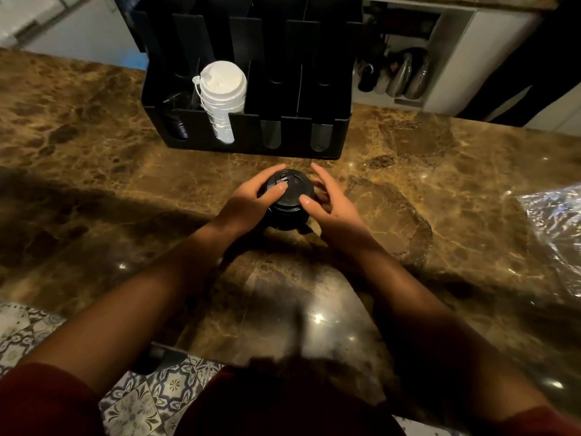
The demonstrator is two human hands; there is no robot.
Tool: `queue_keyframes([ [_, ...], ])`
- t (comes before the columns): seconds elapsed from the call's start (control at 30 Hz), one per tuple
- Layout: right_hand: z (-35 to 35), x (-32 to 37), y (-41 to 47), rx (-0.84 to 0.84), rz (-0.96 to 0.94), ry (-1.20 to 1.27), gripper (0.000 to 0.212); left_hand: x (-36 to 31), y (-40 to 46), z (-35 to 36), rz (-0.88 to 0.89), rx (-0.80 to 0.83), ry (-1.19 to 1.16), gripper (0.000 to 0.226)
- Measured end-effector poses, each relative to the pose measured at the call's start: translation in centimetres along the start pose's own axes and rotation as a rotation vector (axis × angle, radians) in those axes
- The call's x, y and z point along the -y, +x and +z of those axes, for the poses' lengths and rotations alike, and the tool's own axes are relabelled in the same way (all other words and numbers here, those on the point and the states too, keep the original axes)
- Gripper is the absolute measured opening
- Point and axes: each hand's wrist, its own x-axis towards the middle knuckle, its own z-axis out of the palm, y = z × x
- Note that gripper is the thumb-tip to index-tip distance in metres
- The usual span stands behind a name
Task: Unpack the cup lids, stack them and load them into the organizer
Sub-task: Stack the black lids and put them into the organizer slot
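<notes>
A short stack of black cup lids point(290, 193) stands on the brown marble counter, just in front of the black organizer point(248, 133). My left hand point(251, 199) wraps the stack's left side with its thumb on top. My right hand point(330, 199) cups the right side, thumb on the top lid's rim, fingers spread. A stack of white lids point(223, 92) fills the organizer's second slot from the left. The far-left slot holds some black lids point(177, 121), mostly hidden. The two slots on the right look empty.
Crumpled clear plastic packaging point(553, 221) lies at the counter's right edge. Beyond the counter, metal bottles point(405, 77) stand on a low shelf. Patterned floor tiles point(135, 401) show below the counter's near edge.
</notes>
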Motion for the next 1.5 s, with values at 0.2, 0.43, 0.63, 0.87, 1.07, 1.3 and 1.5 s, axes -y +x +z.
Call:
queue_keyframes([
  [0.2, 1.0, -1.4, -0.2, -0.053, -0.125, -0.357, 0.11, -0.3, 0.5, -0.3, -0.006, 0.01, 0.013, 0.045],
  [0.43, 1.0, -1.5, 1.7, -0.052, -0.251, -0.637, 0.115, -1.5, 0.2, -1.6, -0.038, 0.086, 0.026, 0.052],
  [0.63, 2.0, -1.9, 1.3, -0.082, -0.183, -0.583, 0.118, -0.4, -1.8, -3.3, -0.211, 0.1, -0.197, 0.052],
  [0.87, 2.5, 0.0, 1.6, 0.028, -0.052, -0.196, 0.125, 0.5, -2.6, -3.3, -0.309, -0.03, -0.473, 0.046],
  [1.07, 4.3, 2.7, 2.8, 0.033, -0.013, 0.198, 0.087, 0.8, -2.0, -4.3, -0.277, -0.069, -0.529, 0.046],
  [1.3, 9.3, 7.0, 5.7, -0.184, -0.008, 0.18, 0.044, 0.7, -1.8, -7.5, -0.232, -0.072, -0.444, 0.041],
  [1.5, 14.7, 9.8, 8.0, -0.166, -0.011, 0.283, 0.041, 1.2, -1.2, -14.0, -0.196, -0.055, -0.531, 0.027],
])
